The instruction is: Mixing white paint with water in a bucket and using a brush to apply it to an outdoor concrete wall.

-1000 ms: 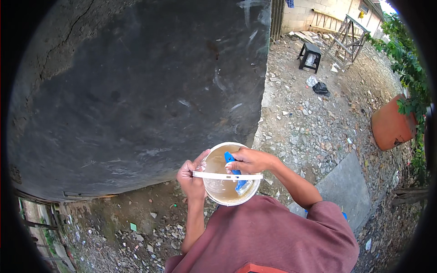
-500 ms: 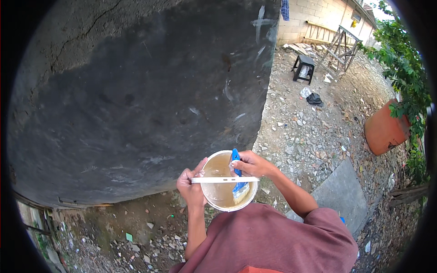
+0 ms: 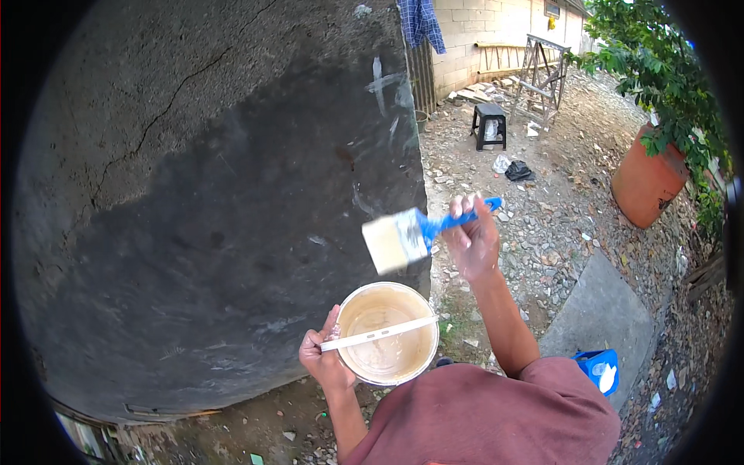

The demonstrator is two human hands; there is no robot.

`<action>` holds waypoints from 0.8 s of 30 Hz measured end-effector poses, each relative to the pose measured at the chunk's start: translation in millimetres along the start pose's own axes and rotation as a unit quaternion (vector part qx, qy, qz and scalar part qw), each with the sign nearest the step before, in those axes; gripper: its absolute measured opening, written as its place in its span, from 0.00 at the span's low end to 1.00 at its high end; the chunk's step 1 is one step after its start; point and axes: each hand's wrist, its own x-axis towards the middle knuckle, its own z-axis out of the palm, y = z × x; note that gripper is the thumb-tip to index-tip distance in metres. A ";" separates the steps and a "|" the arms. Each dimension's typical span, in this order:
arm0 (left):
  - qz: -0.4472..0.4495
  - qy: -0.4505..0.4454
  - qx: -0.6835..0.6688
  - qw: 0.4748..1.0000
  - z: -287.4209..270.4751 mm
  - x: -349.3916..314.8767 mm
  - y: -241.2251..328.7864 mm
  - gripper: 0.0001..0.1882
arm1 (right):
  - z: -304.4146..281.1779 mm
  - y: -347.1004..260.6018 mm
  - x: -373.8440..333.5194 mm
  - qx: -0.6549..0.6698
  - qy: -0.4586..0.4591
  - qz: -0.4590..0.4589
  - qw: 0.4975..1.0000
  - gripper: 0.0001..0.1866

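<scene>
The brush (image 3: 422, 229) is up clear of the white bucket (image 3: 426, 345), the right hand's (image 3: 474, 240) grip closed round its handle; the left hand (image 3: 328, 356) clasps the bucket's side. Looks like carrying a wetted brush; next calls for squaring bristles to the dark wall (image 3: 232, 232).

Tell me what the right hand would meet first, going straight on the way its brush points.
Likely the dark wall: the blue brush in the right hand points toward it, though depth is unclear.
</scene>
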 end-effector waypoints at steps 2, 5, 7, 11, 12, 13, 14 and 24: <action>-0.001 -0.010 0.002 1.000 1.4 -0.3 1.4 0.16 | 18.7 -12.2 20.6 0.049 -0.005 -0.094 0.994 0.13; 0.002 -0.020 0.017 1.000 4.1 0.5 1.3 0.16 | 54.6 -28.0 57.5 0.086 -0.043 -0.200 0.975 0.12; -0.007 -0.011 0.017 1.000 6.6 -0.8 2.5 0.15 | 68.5 -29.7 87.1 0.077 -0.038 -0.257 0.962 0.12; 0.011 -0.017 0.032 0.999 1.5 -1.6 2.0 0.15 | 81.1 -16.5 122.1 0.016 -0.023 -0.367 0.930 0.12; 0.010 -0.008 0.035 0.999 -1.3 -1.9 2.9 0.15 | 76.3 -7.5 128.5 -0.009 -0.011 -0.384 0.923 0.13; 0.010 0.001 0.036 0.999 -3.0 -2.5 3.3 0.15 | 72.4 -3.0 130.9 -0.006 -0.013 -0.386 0.922 0.13; 0.011 0.007 0.037 0.999 -4.1 -2.7 4.1 0.15 | 67.3 1.5 131.2 -0.022 0.014 -0.385 0.922 0.13; -0.008 0.025 0.063 0.998 -3.9 -1.6 4.9 0.18 | 59.0 17.7 138.0 -0.180 -0.003 -0.341 0.923 0.09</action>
